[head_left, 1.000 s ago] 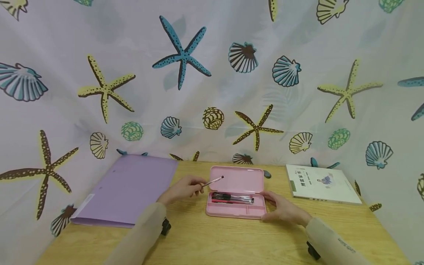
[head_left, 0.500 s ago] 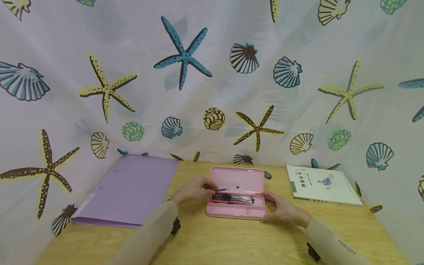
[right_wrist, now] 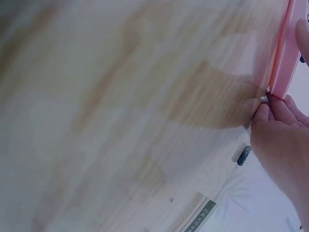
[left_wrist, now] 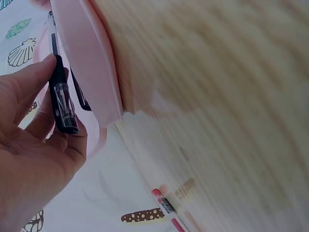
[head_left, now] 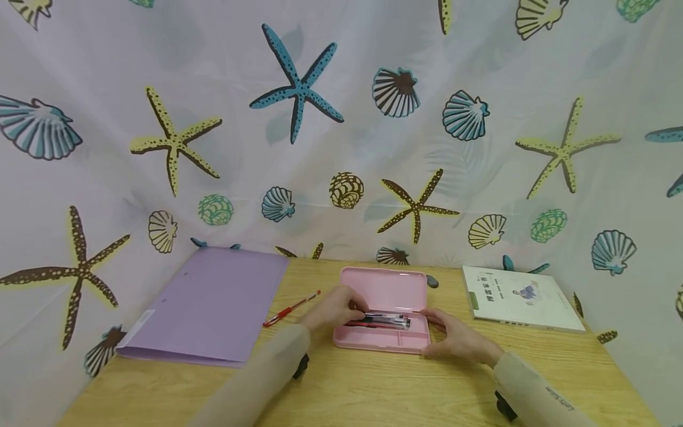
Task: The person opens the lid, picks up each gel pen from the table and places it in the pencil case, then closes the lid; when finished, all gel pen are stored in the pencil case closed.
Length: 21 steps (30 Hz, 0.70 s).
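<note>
A pink pencil case (head_left: 368, 338) lies on the table with its lid (head_left: 384, 289) tipped back. Between its thumb and fingers, my left hand (head_left: 338, 308) pinches a black-ended clear pen (left_wrist: 62, 99) at the case's left end. In the head view the hand hides part of that pen. Other pens (head_left: 384, 325) lie lengthwise in the case's back compartment. My right hand (head_left: 459, 339) grips the right end of the case, thumb at the front and fingers by the hinge side.
Left of the case lies a red pen (head_left: 290, 308) on the wooden table, next to a purple folder (head_left: 208, 302). A white book (head_left: 523, 299) is at the right. Behind the case's right corner sits a small dark oval object (head_left: 432, 281). A patterned cloth hangs behind.
My left hand has moved right, bringing the pen from beside the case to over its back compartment. The red pen, earlier hidden by the left arm, now shows. My right hand stays put.
</note>
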Motion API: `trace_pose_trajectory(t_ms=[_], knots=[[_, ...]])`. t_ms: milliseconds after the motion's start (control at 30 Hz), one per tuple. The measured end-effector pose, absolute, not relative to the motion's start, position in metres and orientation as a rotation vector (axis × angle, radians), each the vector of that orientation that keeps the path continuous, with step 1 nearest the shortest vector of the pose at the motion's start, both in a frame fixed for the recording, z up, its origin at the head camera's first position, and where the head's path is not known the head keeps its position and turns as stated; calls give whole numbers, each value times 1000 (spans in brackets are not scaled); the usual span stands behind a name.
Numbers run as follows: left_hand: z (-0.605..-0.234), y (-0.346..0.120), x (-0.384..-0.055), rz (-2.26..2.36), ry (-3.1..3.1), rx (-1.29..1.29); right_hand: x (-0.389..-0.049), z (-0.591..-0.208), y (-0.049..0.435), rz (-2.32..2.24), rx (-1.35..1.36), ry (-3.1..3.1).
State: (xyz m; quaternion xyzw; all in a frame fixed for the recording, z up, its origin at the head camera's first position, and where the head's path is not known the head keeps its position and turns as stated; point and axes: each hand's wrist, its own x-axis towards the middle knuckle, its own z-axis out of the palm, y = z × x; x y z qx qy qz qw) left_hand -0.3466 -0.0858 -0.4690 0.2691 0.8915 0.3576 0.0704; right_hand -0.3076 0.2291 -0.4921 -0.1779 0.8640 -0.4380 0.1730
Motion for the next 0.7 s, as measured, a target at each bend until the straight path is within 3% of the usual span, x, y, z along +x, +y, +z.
trace_pose_trajectory(t_ms=[333,700], knots=[[-474,-72,-352,971,2666,915,-308,-493,230,-1229,-532,2466],[-472,-67,-351,901,2708,862,-307,-490,229,-1230,-559,2453]])
